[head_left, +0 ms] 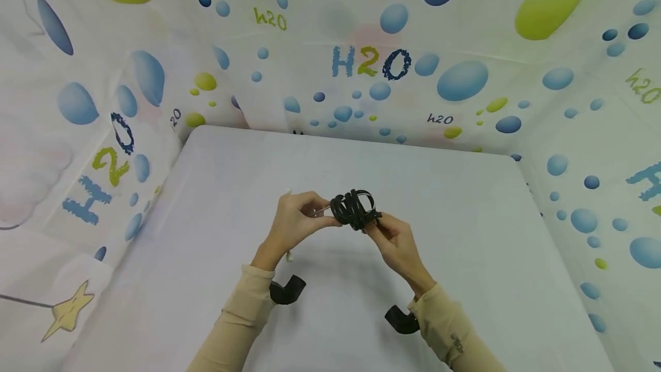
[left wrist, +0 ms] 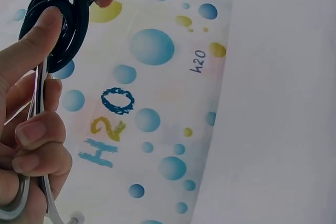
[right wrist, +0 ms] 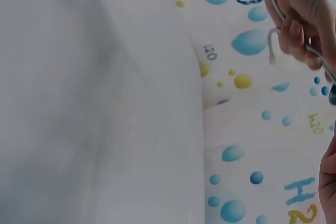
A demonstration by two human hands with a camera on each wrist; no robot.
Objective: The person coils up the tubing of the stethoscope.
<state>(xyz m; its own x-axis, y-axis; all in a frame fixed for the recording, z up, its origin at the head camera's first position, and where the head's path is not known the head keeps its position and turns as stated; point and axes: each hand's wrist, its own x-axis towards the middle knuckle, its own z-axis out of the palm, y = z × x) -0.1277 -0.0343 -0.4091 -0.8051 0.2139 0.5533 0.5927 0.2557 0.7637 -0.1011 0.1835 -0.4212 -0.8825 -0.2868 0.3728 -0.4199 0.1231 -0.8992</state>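
Observation:
A stethoscope with its black tubing [head_left: 353, 209] wound into a tight coil is held up over the table. My left hand [head_left: 296, 220] grips its metal ear tubes [left wrist: 38, 93], the thumb pressing at the edge of the coil. A pale ear tip [left wrist: 77, 217] sticks out below that hand in the left wrist view, and another ear tip [right wrist: 272, 59] shows in the right wrist view. On the coil's other side, my right hand [head_left: 400, 248] pinches the tubing's lower right end between thumb and fingers. The chest piece is not visible.
Beneath both hands spreads a white table [head_left: 232, 171]. Behind it and at the sides hang white sheets [head_left: 310, 27] printed with blue and green drops. Black curved wrist mounts [head_left: 290, 290] jut from under both beige sleeves [head_left: 234, 309].

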